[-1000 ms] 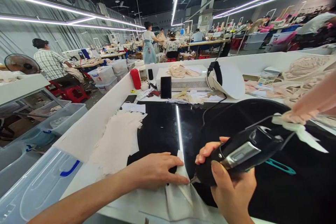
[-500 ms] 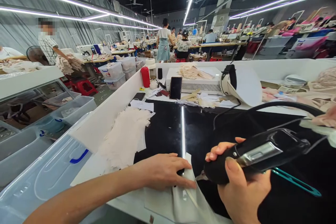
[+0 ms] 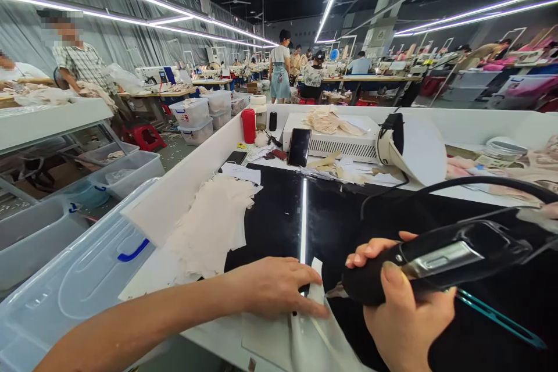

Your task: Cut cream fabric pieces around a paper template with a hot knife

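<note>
Left hand (image 3: 279, 288) is pressing flat, open, on the thin white fabric piece (image 3: 311, 331) while right hand (image 3: 403, 314) is gripping the black corded handheld cutting tool (image 3: 436, 261), whose tip is working just beside the left fingertips (image 3: 320, 309), risking a nick should the fabric be slipping on the glossy black tabletop (image 3: 270, 215).

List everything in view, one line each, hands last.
cutter: 1, black, in right hand, tip at the fabric
fabric piece: 1, white, near table edge, under left hand
fabric stack: 1, cream, left on table
table: 1, black top
phone: 1, black, propped against white box
bottle: 1, red, far left corner
bins: several, clear, left of table
left hand: flat on fabric piece
right hand: gripping cutter
</note>
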Demonstrator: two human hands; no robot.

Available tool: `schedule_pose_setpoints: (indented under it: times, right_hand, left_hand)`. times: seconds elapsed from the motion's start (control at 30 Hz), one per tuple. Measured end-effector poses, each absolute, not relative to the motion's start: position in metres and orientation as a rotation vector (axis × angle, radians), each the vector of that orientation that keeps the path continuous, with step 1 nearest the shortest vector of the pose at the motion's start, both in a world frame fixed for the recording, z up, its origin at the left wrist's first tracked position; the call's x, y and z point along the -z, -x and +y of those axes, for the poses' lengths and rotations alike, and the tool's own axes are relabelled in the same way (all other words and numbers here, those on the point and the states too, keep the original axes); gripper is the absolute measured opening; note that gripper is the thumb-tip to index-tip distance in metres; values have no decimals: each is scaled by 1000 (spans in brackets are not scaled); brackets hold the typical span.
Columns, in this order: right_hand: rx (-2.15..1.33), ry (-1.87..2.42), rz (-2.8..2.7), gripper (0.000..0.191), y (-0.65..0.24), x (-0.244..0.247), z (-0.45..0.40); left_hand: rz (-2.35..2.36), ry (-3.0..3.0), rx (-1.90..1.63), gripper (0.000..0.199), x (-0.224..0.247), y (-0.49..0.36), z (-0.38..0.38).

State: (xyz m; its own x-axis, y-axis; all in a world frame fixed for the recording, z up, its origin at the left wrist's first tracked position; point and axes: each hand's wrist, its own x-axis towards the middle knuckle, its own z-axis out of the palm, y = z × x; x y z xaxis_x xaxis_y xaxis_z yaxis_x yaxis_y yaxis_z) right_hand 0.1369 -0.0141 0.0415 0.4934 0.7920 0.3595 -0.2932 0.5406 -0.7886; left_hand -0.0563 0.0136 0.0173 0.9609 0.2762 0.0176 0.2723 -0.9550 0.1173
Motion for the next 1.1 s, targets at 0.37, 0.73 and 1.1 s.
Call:
schedule_pose_setpoints:
  times: [0.37, 0.73, 1.1]
  right_hand:
    - [-686, 708, -804, 44, -135, -47, -7]
    - [-696, 710, -820, 41, -134, -45, -1]
    - [-751, 706, -835, 41, -135, -34, 1]
  left_hand:
    - [488, -2944, -66, 48, -19, 56, 13]
    - [476, -2946, -115, 49, -16, 54, 13]
    - [487, -3020, -105, 45, -19, 50, 13]
